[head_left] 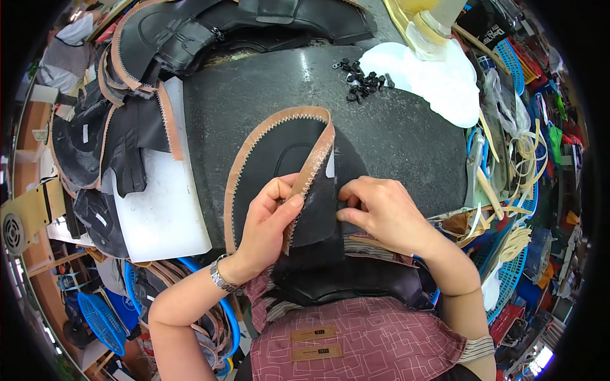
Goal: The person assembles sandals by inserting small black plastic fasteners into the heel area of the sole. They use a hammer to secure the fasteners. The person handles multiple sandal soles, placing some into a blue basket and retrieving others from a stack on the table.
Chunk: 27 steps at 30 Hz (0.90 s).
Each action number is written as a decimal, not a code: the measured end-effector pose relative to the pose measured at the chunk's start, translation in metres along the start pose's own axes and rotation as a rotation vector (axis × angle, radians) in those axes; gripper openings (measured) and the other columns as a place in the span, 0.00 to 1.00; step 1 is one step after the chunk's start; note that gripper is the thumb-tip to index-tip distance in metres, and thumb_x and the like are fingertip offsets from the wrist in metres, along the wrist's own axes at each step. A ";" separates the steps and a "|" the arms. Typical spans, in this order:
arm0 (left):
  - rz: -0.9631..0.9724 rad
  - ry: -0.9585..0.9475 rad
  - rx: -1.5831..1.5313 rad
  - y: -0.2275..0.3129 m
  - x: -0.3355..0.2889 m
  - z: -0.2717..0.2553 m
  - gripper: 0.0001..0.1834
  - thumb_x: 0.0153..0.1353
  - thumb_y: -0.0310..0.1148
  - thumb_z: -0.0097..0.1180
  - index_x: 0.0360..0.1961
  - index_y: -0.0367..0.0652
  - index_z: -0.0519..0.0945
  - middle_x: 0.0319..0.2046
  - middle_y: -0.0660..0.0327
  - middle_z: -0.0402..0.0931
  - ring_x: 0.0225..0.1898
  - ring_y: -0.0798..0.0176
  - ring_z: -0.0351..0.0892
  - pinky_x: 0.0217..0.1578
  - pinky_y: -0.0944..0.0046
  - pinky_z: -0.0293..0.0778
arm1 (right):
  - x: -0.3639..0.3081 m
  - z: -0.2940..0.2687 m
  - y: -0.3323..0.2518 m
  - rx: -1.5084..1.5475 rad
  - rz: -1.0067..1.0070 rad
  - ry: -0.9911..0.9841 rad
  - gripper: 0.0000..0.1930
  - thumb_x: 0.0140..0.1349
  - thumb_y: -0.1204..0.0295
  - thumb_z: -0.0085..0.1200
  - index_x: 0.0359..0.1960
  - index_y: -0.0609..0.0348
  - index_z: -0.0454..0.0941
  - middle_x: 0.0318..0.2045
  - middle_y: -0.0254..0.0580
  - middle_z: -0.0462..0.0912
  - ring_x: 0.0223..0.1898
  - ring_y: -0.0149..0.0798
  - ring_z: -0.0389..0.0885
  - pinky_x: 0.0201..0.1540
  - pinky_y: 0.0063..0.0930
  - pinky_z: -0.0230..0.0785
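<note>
In front of me is a black shoe upper point(279, 152) with a tan edge strip sewn on in zigzag stitches, folded so that the strip curves over. My left hand point(270, 209) pinches this strip between thumb and fingers near the middle of the piece. My right hand point(378, 203) is closed at the upper's right edge, fingertips drawn together; whatever they pinch there is hidden. Beyond them, on the dark work surface point(254, 95), lies a small pile of black zipper sliders point(365, 81). Black material point(356, 279) also rests on my lap, over a maroon patterned apron point(375, 330).
More black uppers with tan edging point(184, 44) are heaped at the far left, some by a white board point(162, 203). A white-covered stand base point(438, 76) stands at the far right. Blue baskets point(101, 324) flank me, with loose strips point(515, 241) on the right.
</note>
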State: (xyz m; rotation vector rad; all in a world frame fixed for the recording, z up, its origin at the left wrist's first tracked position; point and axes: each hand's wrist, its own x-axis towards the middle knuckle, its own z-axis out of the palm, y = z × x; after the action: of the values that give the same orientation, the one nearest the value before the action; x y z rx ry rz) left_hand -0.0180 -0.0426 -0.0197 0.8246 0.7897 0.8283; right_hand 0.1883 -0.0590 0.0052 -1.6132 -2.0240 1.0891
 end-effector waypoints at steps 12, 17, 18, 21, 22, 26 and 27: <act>1.234 -0.437 1.160 0.000 0.011 0.007 0.17 0.43 0.15 0.53 0.38 0.35 0.74 0.43 0.46 0.74 0.41 0.41 0.76 0.46 0.48 0.71 | -0.002 0.038 -0.014 -0.244 -0.125 0.157 0.19 0.47 0.74 0.55 0.42 0.65 0.68 0.27 0.48 0.75 0.24 0.48 0.79 0.25 0.40 0.70; 0.481 -0.223 1.034 0.005 0.002 0.007 0.29 0.42 0.22 0.62 0.50 0.34 0.70 0.47 0.53 0.72 0.49 0.49 0.68 0.52 0.55 0.64 | -0.001 0.034 -0.008 -0.163 -0.073 0.171 0.05 0.49 0.72 0.56 0.26 0.57 0.75 0.28 0.40 0.76 0.29 0.45 0.79 0.29 0.39 0.71; 0.458 -0.244 1.082 0.008 0.001 0.006 0.29 0.42 0.23 0.63 0.49 0.35 0.71 0.47 0.53 0.72 0.49 0.49 0.68 0.52 0.56 0.64 | -0.002 0.033 -0.006 -0.036 -0.058 0.143 0.05 0.49 0.72 0.56 0.27 0.58 0.75 0.28 0.40 0.76 0.28 0.45 0.79 0.30 0.38 0.71; 0.454 -0.301 1.207 0.010 0.002 0.000 0.20 0.40 0.27 0.67 0.38 0.41 0.78 0.44 0.56 0.70 0.49 0.52 0.67 0.50 0.57 0.64 | -0.005 0.022 0.004 0.282 -0.058 0.098 0.05 0.51 0.74 0.57 0.29 0.60 0.77 0.27 0.42 0.77 0.28 0.43 0.78 0.32 0.34 0.71; 0.423 -0.273 1.139 0.010 0.003 -0.001 0.11 0.42 0.26 0.66 0.29 0.40 0.78 0.43 0.56 0.70 0.48 0.53 0.67 0.49 0.58 0.64 | -0.005 0.019 0.011 0.205 -0.172 0.187 0.05 0.52 0.74 0.57 0.30 0.61 0.77 0.28 0.42 0.78 0.28 0.43 0.78 0.32 0.33 0.71; 0.376 -0.243 1.139 0.010 0.004 0.001 0.09 0.43 0.26 0.64 0.26 0.38 0.77 0.43 0.57 0.70 0.48 0.54 0.67 0.48 0.59 0.64 | 0.027 -0.022 0.044 0.066 -0.133 0.607 0.08 0.52 0.72 0.58 0.32 0.62 0.77 0.31 0.44 0.79 0.31 0.44 0.79 0.35 0.30 0.71; 0.374 -0.242 1.138 0.010 0.006 0.003 0.09 0.44 0.26 0.64 0.27 0.38 0.77 0.43 0.57 0.70 0.48 0.54 0.67 0.48 0.59 0.64 | 0.042 -0.038 0.055 -0.021 -0.049 0.648 0.09 0.52 0.70 0.59 0.31 0.62 0.77 0.31 0.44 0.79 0.31 0.43 0.79 0.35 0.30 0.71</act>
State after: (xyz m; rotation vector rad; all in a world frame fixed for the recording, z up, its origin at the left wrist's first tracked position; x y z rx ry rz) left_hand -0.0164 -0.0344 -0.0115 2.0889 0.8811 0.5281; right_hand 0.2390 -0.0030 -0.0184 -1.6377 -1.6245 0.4343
